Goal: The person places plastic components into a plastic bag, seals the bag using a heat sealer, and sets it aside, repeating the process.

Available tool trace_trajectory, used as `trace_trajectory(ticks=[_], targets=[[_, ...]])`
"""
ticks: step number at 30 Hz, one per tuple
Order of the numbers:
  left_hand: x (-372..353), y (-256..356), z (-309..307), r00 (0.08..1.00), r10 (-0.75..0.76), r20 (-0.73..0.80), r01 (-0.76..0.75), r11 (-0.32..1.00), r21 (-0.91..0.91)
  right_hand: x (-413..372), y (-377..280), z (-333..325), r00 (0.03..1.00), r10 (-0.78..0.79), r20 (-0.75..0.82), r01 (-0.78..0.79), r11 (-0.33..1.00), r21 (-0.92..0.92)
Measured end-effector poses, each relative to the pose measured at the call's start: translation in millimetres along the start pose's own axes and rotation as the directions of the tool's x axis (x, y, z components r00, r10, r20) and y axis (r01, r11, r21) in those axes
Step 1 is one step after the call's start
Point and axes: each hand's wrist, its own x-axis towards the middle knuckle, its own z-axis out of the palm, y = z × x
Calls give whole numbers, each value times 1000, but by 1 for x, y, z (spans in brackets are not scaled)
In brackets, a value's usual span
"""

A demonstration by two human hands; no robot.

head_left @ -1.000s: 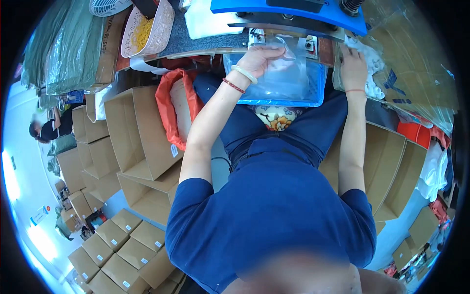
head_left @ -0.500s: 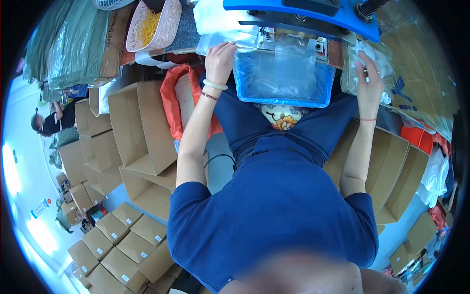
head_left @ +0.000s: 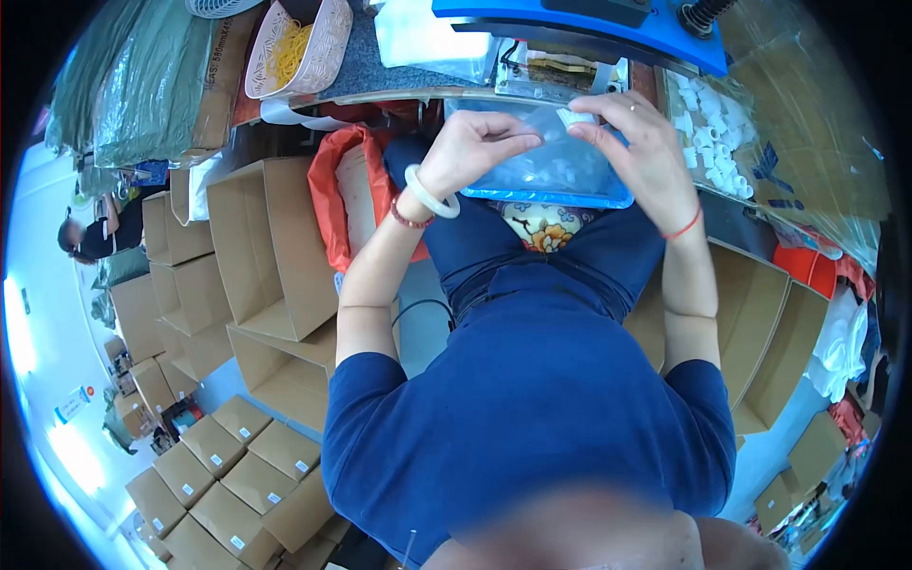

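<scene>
My left hand [head_left: 475,152] is closed in a pinch on the edge of a clear plastic bag [head_left: 547,122] above the blue-lined bin. In my right hand [head_left: 635,142], thumb and fingers grip a small white plastic fitting [head_left: 574,118], right at the bag. The two hands face each other a short way apart. Below them sits the blue bin [head_left: 541,196], with filled clear bags in it. On the worktop to the right lies a pile of loose white fittings [head_left: 712,133].
A blue press machine [head_left: 608,33] stands over a metal fixture [head_left: 560,78] ahead. Clear bags [head_left: 432,43] lie left of it. A white basket [head_left: 323,57] holds yellow rubber bands [head_left: 288,55]. Cardboard boxes [head_left: 249,247] stand at both sides, and a person [head_left: 90,237] is far left.
My right hand has come left from the pile of fittings with a white fitting in it. My left hand has moved right and down from the stack of bags, pinching a clear bag.
</scene>
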Motion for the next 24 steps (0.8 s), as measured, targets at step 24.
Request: trace_trajectory(ticks=[24], targets=[[74, -121, -68, 788, 614, -34, -252, 372, 893, -47, 138, -25, 863, 229, -449, -449, 755, -478]])
